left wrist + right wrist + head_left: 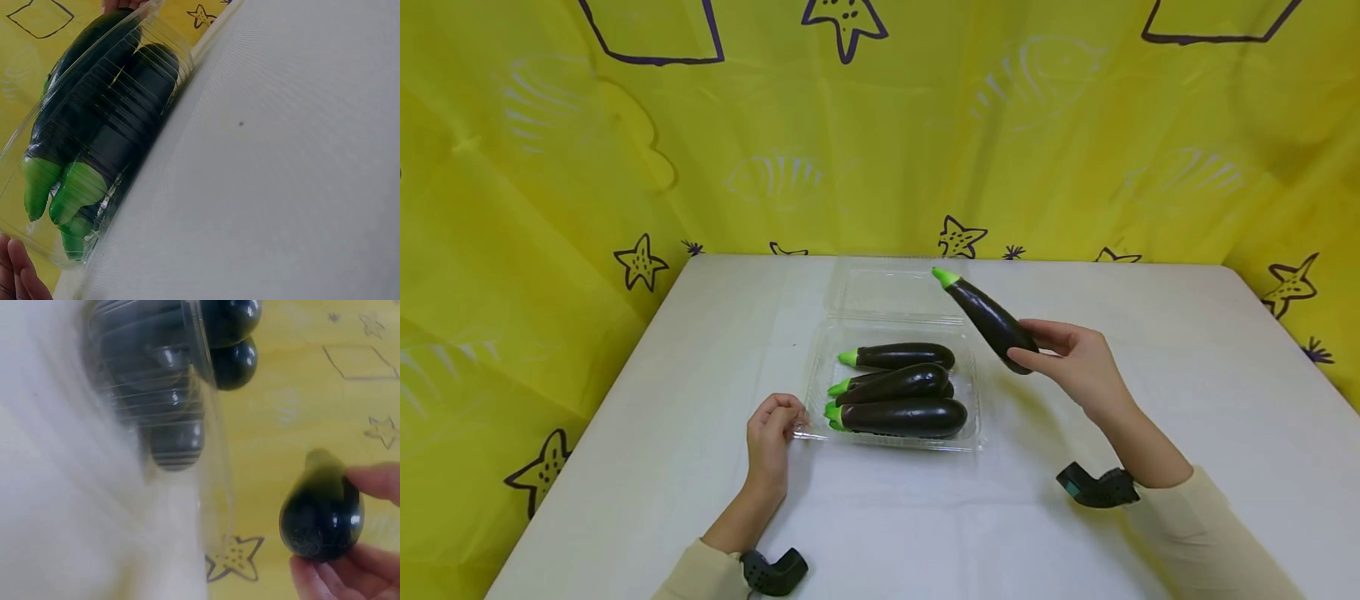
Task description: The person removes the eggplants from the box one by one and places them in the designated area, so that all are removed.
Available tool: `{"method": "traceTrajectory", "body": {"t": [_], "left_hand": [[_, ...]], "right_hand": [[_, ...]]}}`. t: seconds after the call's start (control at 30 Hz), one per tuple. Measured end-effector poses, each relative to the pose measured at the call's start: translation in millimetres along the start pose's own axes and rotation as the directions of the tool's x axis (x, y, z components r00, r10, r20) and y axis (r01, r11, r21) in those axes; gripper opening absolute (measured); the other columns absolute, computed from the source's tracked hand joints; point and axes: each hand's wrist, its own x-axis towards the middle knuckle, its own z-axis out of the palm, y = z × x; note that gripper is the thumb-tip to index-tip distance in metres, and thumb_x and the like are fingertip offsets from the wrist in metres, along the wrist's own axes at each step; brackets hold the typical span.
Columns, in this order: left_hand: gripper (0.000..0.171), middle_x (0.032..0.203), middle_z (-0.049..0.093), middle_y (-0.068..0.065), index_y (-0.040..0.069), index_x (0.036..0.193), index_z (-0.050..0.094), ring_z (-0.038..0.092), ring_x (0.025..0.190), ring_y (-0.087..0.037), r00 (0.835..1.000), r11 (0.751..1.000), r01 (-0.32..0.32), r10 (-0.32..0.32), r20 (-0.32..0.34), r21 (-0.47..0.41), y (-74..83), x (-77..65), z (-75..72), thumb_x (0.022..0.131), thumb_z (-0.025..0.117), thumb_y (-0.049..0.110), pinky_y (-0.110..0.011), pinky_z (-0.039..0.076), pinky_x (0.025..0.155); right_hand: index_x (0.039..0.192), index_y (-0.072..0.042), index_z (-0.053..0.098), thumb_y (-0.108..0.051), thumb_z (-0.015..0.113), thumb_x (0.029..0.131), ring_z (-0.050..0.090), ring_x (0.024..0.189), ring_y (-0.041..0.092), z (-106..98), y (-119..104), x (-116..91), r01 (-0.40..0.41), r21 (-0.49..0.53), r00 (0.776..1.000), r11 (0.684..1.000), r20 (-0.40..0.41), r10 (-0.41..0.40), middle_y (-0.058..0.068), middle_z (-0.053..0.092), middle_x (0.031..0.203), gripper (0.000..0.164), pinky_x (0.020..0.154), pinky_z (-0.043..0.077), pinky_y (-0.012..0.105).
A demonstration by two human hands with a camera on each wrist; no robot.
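Note:
A clear plastic clamshell box (973, 433) lies with its lid (895, 292) folded back, and several dark eggplants (904, 417) with green stems are piled in its tray. My right hand (1078, 367) holds another eggplant (988, 317) by its thick end, above the table right of the box, stem pointing up and left. In the right wrist view, thumb and fingers grip this eggplant (322, 519) from the side. At the box's front left corner, my left hand (772, 433) pinches the rim. The left wrist view shows stems (78, 194) through the plastic.
A white table (647, 467) lies under everything. Yellow cloth (895, 125) printed with stars and fish hangs behind it and at both sides. Each wrist carries a black camera mount (1097, 486).

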Motion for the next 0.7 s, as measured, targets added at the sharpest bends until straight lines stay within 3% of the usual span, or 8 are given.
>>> {"method": "traceTrajectory", "body": {"t": [0.13,0.3,0.4,0.57,0.7], "left_hand": [[0.012,0.065,0.051,-0.002,-0.003,0.073,0.051,0.049,0.061,-0.011,1.000,1.000,0.006,-0.006,-0.007,-0.004,0.1,0.6,0.0,0.079,0.040,-0.001,-0.020,0.038,0.057],[0.013,0.065,0.052,-0.002,-0.001,0.072,0.052,0.049,0.062,-0.011,1.000,1.000,0.000,0.000,-0.010,-0.016,0.4,1.7,0.2,0.079,0.040,-0.002,-0.020,0.039,0.058],[0.013,0.065,0.052,-0.002,-0.001,0.072,0.052,0.049,0.062,-0.011,1.000,1.000,0.003,-0.003,-0.008,-0.017,1.1,1.8,0.3,0.079,0.041,-0.001,-0.020,0.039,0.058],[0.013,0.065,0.052,-0.002,0.000,0.072,0.052,0.049,0.062,-0.011,1.000,1.000,0.019,-0.019,-0.008,-0.011,0.0,1.1,-0.1,0.079,0.040,0.000,-0.021,0.039,0.058],[0.013,0.065,0.052,-0.002,0.001,0.072,0.052,0.049,0.062,-0.012,1.000,1.000,0.017,-0.017,-0.010,-0.004,-1.9,1.4,0.0,0.079,0.040,0.000,-0.020,0.039,0.057]], "right_hand": [[0.128,0.003,0.050,-0.026,0.069,0.082,0.053,0.095,-0.004,-6,12,-11,-0.062,0.017,0.997,0.998,-0.047,0.062,0.012,0.060,0.113,0.057,0.076,0.042,0.013],[0.130,0.006,0.046,-0.028,0.068,0.083,0.054,0.090,-0.005,-6,26,-19,-0.123,0.018,0.991,0.992,-0.040,0.124,0.020,0.055,0.119,0.062,0.074,0.043,0.013],[0.129,0.008,0.045,-0.029,0.068,0.083,0.055,0.085,-0.005,-4,31,-22,-0.162,0.021,0.986,0.987,-0.044,0.162,0.019,0.057,0.115,0.063,0.072,0.044,0.014],[0.126,0.011,0.047,-0.028,0.067,0.083,0.056,0.078,-0.002,0,37,-24,-0.205,0.014,0.976,0.979,-0.064,0.206,0.015,0.060,0.106,0.062,0.067,0.047,0.017],[0.125,0.010,0.049,-0.034,0.066,0.083,0.058,0.087,0.011,4,42,-22,-0.216,-0.071,0.975,0.974,-0.076,0.211,0.021,0.058,0.111,0.063,0.067,0.046,0.018]]}}
